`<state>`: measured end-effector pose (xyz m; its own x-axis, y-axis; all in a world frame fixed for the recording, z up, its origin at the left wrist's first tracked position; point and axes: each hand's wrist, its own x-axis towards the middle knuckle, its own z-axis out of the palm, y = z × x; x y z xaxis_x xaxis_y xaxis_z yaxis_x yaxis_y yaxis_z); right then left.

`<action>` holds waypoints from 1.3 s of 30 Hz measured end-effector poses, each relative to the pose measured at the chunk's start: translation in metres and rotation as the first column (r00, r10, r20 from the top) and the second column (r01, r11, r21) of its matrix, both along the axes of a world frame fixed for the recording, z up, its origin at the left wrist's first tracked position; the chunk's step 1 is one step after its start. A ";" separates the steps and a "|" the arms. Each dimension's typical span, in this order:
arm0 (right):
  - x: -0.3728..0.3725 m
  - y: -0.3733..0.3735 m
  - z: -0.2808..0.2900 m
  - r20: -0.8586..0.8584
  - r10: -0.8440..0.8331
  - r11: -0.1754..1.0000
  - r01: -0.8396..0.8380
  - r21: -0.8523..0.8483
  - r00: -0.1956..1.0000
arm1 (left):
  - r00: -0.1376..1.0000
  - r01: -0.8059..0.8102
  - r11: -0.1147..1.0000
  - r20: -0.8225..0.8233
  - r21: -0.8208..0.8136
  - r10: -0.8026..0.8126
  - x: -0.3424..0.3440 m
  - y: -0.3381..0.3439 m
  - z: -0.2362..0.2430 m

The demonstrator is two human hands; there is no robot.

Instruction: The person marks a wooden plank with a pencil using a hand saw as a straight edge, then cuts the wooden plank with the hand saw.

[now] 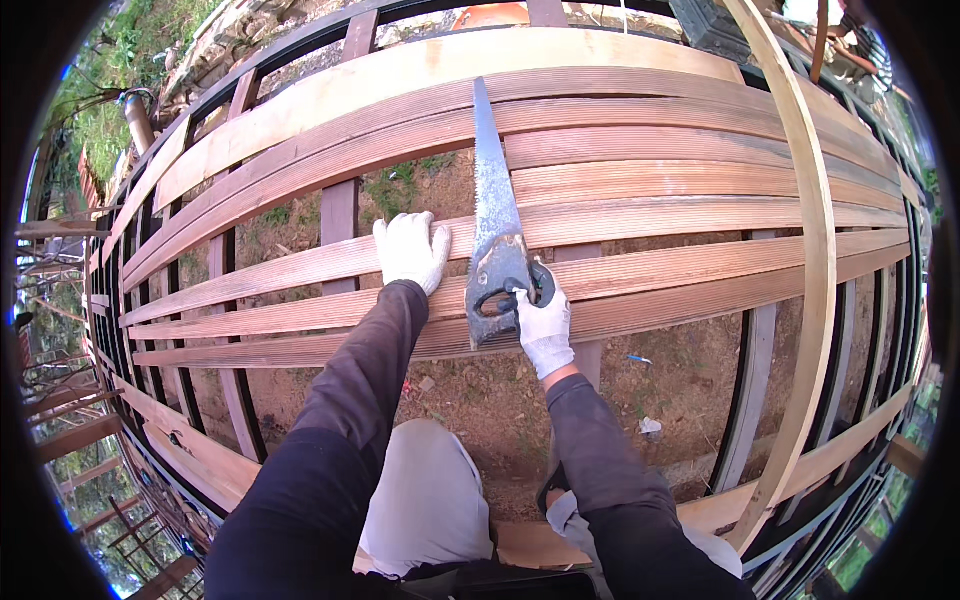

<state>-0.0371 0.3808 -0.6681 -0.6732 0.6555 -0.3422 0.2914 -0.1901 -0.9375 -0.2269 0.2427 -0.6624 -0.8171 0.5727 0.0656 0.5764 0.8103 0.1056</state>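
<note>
In my gloved right hand (545,325) is the dark handle of a hand saw (494,200). Its toothed grey blade points away from me and lies across several grooved wooden boards, tapering to a tip over the farther ones. My left hand (411,250), in a white glove, rests on a grooved board (300,268) just left of the blade, fingers stretched out over its far edge. Two nearer boards run below it, and the wooden plank (250,352) closest to me passes under my left forearm.
Dark joists (340,212) cross beneath the boards, with bare soil (660,400) showing through the gaps. A long pale batten (815,250) arches over the boards on the right. On the soil lie a blue pen-like object (638,359) and a white scrap (649,426).
</note>
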 end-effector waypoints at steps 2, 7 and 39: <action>-0.025 0.015 -0.012 0.029 -0.024 0.988 0.019 0.156 0.999 | 0.999 0.020 1.000 0.043 0.024 -0.021 -0.001 0.012 0.002; -0.080 0.021 -0.012 0.060 -0.018 0.962 0.001 0.271 0.998 | 0.999 0.025 0.999 0.047 0.024 -0.026 -0.008 0.001 0.002; -0.115 0.041 0.022 0.448 0.036 0.948 -0.172 0.267 0.893 | 0.906 0.292 0.942 0.364 -0.168 -0.216 -0.166 0.176 0.050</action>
